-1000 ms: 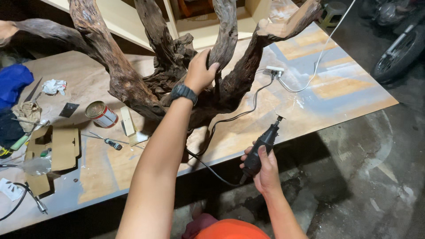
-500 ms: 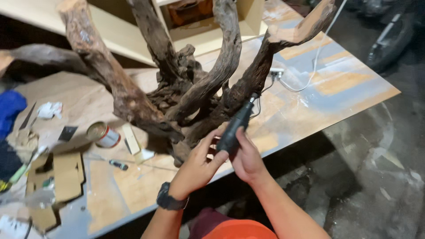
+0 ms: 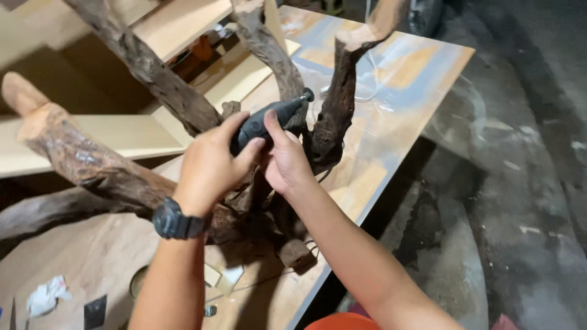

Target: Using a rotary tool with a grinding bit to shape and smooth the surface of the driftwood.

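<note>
Both hands grip one tool. The left hand (image 3: 208,165), a black wristwatch (image 3: 174,221) on its wrist, wraps around the rear of a dark rotary tool (image 3: 269,122), thumb laid along the top of the body. The right hand (image 3: 284,162) pinches the same tool from the near side, thumb pressed against the casing, remaining fingers curled underneath. The rotary tool lies tilted, its tip pointing up and right, touching or just short of a dark upright branch of the driftwood piece (image 3: 333,116); contact cannot be confirmed from this angle. The driftwood piece stands on a plywood table (image 3: 403,79), its limbs spreading left and upward. A white cable (image 3: 367,91) lies on the table beyond the branch. A crumpled white rag (image 3: 46,296) rests at lower left, well apart from the hands.
</note>
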